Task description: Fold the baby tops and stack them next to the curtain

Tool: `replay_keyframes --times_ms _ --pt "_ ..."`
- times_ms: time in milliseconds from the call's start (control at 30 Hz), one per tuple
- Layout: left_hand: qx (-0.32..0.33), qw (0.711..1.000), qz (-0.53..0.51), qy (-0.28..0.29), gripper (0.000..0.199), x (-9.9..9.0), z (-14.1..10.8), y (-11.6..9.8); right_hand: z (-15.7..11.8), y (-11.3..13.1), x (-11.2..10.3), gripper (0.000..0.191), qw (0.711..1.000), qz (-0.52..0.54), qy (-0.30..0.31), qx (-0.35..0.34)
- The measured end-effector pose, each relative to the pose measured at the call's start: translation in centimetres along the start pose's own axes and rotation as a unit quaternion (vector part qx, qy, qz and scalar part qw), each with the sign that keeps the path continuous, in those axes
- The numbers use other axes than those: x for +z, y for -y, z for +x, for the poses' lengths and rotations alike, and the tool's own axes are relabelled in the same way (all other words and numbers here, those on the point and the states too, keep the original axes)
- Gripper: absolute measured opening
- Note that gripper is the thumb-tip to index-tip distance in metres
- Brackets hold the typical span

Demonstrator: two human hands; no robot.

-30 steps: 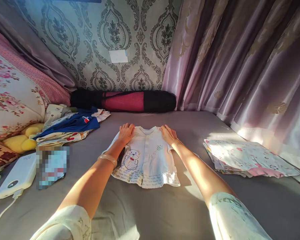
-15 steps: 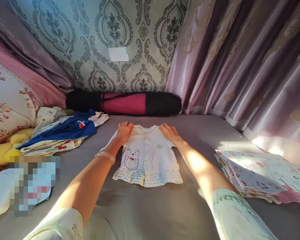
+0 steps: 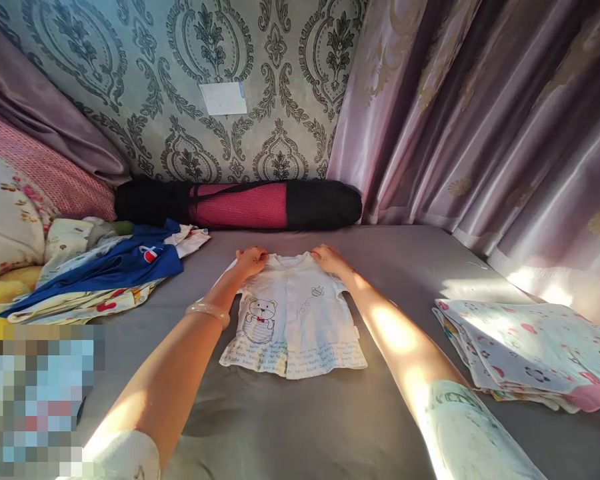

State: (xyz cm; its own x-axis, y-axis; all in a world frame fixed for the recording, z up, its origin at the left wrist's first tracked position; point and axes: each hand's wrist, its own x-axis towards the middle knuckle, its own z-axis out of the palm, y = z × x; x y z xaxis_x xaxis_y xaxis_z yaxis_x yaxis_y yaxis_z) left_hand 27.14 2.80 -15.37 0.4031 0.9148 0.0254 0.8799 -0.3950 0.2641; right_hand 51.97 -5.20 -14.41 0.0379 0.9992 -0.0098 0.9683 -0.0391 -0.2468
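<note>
A small white baby shirt (image 3: 300,313), printed with a bear, a bee and rows of lettering along its hem, lies front side up on the grey sheet (image 3: 300,427). My left hand (image 3: 253,260) has its fingers curled onto the shirt's left shoulder, beside the collar. At the opposite shoulder, my right hand (image 3: 329,259) grips the cloth in the same way. Both fingertips are partly hidden behind the hands. The sleeves run out under my hands and wrists.
Rumpled baby clothes (image 3: 115,260), with a blue piece on top, lie at the left. A folded printed stack (image 3: 525,340) sits at the right. Along the wall rests a black and pink rolled bag (image 3: 240,205). A pillow (image 3: 5,207) and curtains (image 3: 420,120) border the bed.
The fingers of both hands have curled in more at the shirt's shoulders. The shirt stays spread almost as before. The view has shifted slightly.
</note>
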Motion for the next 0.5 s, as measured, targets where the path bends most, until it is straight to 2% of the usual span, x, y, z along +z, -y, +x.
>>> replay_keyframes --times_ms 167,367,500 --pt "-0.023 0.999 -0.022 0.01 0.029 0.5 0.5 -0.6 0.6 0.5 0.8 0.027 0.999 0.024 -0.004 0.03" --pt "-0.025 0.997 -0.016 -0.072 0.035 1.8 -0.5 -0.8 -0.1 1.0 2.3 0.03 0.997 -0.002 -0.068 0.047" --pt "-0.026 0.996 0.02 -0.084 0.035 2.2 -1.3 -1.3 -0.6 1.5 2.7 0.032 0.994 -0.029 -0.088 0.049"
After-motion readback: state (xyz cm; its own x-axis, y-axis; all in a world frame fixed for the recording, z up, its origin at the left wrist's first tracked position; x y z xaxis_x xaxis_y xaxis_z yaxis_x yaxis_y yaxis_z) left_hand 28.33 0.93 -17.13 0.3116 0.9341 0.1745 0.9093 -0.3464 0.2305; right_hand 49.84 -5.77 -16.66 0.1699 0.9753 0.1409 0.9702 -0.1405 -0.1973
